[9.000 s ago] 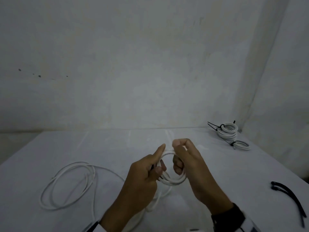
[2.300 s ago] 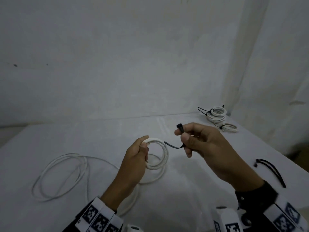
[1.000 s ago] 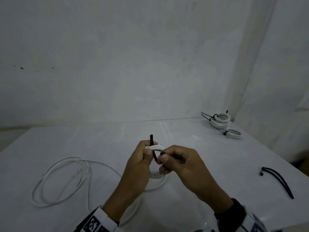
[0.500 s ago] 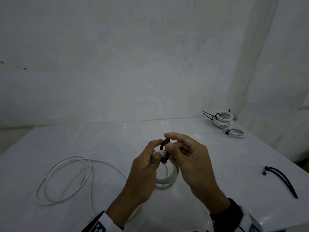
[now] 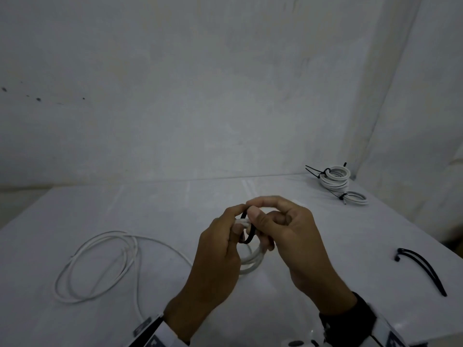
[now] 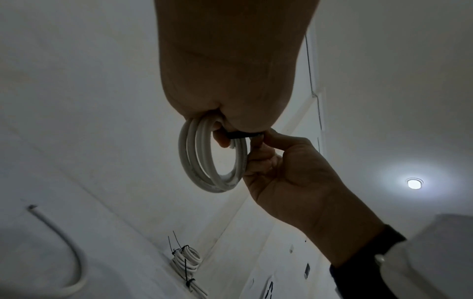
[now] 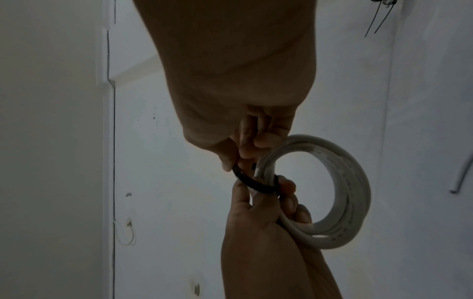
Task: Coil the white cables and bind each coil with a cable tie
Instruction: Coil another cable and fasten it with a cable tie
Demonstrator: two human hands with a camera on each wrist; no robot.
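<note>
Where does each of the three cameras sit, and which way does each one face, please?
Head: on the head, facing forward and down at the table; both hands, left hand and right hand, show.
Left wrist: under the left hand, facing up along it towards wall and ceiling; the right hand reaches in.
Right wrist: under the right hand, facing along it at the wall; the left hand rises from below.
Shared: all three show the white coil and the black cable tie looped round it.

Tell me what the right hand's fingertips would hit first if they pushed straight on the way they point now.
Likely the left hand: the right hand points leftward, pinching the black cable tie looped round the white coil, and the left thumb sits just beyond. Depth is unclear.
</note>
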